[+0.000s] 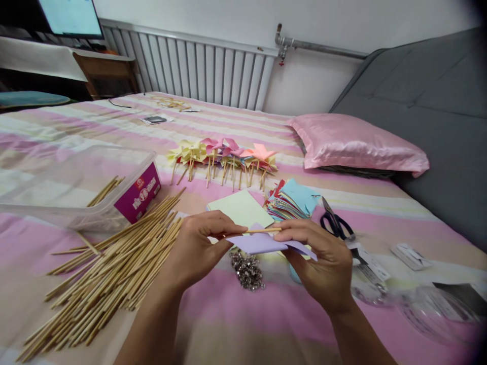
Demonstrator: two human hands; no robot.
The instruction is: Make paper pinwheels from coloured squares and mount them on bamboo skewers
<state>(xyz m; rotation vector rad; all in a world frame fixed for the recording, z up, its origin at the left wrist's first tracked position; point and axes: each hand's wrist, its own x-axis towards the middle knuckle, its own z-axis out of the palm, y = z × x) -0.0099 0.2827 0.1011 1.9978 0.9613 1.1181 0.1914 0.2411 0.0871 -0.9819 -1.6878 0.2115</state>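
Observation:
My left hand (pixel 207 248) is closed in a pinch at the left end of a short thin wooden stick (pixel 262 231). Just under the stick is a light purple paper piece (pixel 258 244), its left corner by my left thumb. My right hand (pixel 319 258) is closed on the purple paper and meets the stick's right end; its lower fingers are partly hidden. Below the paper lies a pile of small metal pins or fasteners (pixel 248 271). Behind it rests a pale green paper stack (pixel 239 207). Finished-looking paper pinwheels (pixel 224 148) lie in a row farther back.
Many wooden sticks (pixel 125 258) are heaped at left beside a clear plastic box (pixel 137 190). At right are cut coloured papers (pixel 292 200), scissors (pixel 335 220), a utility-knife-like tool (pixel 369 266) and a clear round lid (pixel 433 309). A pink pillow (pixel 357 142) lies on the striped bed (pixel 228 324).

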